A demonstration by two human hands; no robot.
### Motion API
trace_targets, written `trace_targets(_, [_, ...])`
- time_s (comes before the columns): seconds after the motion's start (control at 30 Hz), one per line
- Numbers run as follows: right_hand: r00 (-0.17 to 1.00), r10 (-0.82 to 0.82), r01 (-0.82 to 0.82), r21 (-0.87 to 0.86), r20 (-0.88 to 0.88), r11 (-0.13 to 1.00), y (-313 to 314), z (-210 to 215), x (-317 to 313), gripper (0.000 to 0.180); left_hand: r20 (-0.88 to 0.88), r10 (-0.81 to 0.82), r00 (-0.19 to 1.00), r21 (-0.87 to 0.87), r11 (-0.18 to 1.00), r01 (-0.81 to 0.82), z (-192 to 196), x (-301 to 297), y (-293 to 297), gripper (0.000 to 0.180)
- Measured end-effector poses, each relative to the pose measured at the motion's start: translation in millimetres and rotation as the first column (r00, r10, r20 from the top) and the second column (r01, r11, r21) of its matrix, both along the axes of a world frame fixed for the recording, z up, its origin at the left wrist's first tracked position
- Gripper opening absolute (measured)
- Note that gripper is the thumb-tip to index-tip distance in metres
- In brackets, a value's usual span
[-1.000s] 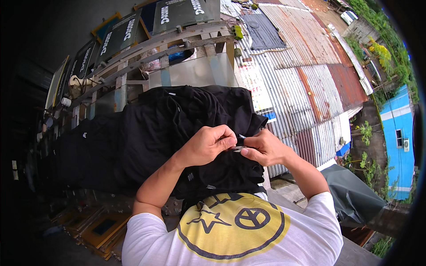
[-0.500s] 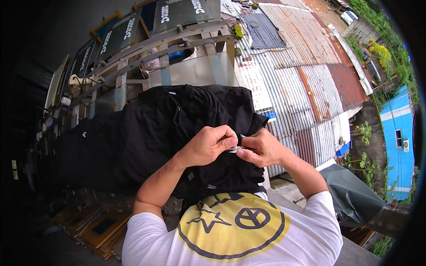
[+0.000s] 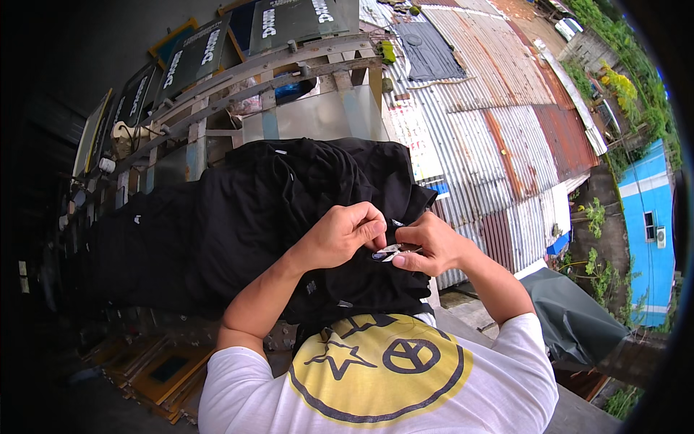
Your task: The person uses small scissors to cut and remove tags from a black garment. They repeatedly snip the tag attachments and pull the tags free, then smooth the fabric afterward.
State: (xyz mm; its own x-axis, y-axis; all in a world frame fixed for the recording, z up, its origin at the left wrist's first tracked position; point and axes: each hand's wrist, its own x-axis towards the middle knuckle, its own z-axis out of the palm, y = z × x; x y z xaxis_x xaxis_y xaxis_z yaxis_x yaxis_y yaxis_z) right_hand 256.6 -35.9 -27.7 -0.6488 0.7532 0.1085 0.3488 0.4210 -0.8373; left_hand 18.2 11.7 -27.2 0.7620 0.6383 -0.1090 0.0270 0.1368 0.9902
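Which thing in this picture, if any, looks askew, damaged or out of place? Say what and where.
Nothing stands out as damaged or spilled. The black garments lie in a rumpled heap, not folded flat. The left hand and right hand pinch a small light tag on the top one.

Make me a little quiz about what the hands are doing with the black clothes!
1. True or false: both hands meet over the black garment.
2. What does the right hand pinch? A) a small pale tag B) a brush C) a cup
3. What lies beyond the garment, at the right?

Key:
1. True; the left hand touches it too.
2. A
3. Corrugated metal roofs.
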Motion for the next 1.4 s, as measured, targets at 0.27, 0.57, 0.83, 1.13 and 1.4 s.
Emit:
trace_targets(0.27, [0.891,-0.284,0.314,0.03,-0.353,0.949,-1.5,4.8,1.6,0.035,-0.004,-0.003,1.0,-0.042,0.999,0.003,-1.1,-0.6,-1.0,0.024])
trace_targets(0.57, [0.902,-0.341,0.341,-0.047,-0.266,0.939,-7.6,6.5,-9.6,0.035,-0.098,-0.071,0.993,0.062,0.995,0.077,7.1,1.6,-3.9,0.021])
trace_targets(0.83, [0.992,0.075,-0.084,-0.092,-0.101,0.992,-23.5,27.3,17.8,0.044,-0.05,-0.052,0.997,0.123,0.991,0.058,0.3,-2.2,-6.8,0.017])
trace_targets(1.13, [0.991,-0.076,0.104,-0.291,0.107,0.951,-43.8,20.4,24.1,0.041,-0.085,-0.256,0.963,0.196,0.943,0.268,5.1,-19.2,-4.0,0.033])
trace_targets(1.4, [0.985,-0.167,0.168,0.027,-0.044,0.985,-44.9,-6.6,-24.8,0.026,-0.108,-0.302,0.947,0.339,0.885,0.32,16.4,-24.8,-0.7,0.051])
